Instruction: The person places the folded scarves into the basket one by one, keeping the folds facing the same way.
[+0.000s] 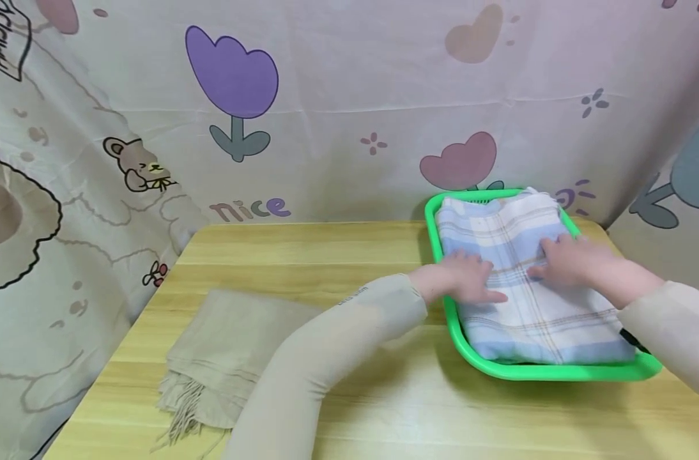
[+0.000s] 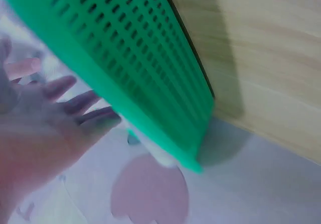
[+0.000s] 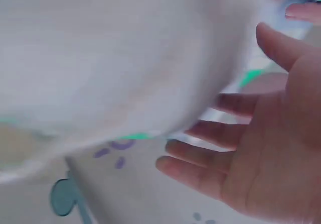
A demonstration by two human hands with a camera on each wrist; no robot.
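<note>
A folded blue, white and tan plaid cloth (image 1: pixel 513 223) fills a green plastic basket (image 1: pixel 533 372) on the right of the table. My left hand (image 1: pixel 467 276) lies over the cloth's left part, near the basket's left rim, fingers extended. Farther right, my right hand (image 1: pixel 574 259) touches the cloth with its fingers spread. In the left wrist view, the left hand (image 2: pixel 50 116) shows beside the slotted basket wall (image 2: pixel 145 68). Blurred pale cloth (image 3: pixel 115 58) takes up much of the right wrist view, with the right hand (image 3: pixel 271 143) next to it, fingers loosely straight.
On the table's left lies a folded beige cloth (image 1: pixel 240 345) with a fringed edge, partly hidden by the left sleeve (image 1: pixel 326 345). The wooden table (image 1: pixel 303 246) backs onto a hanging printed curtain (image 1: pixel 338 83). The basket stands near the table's back right corner.
</note>
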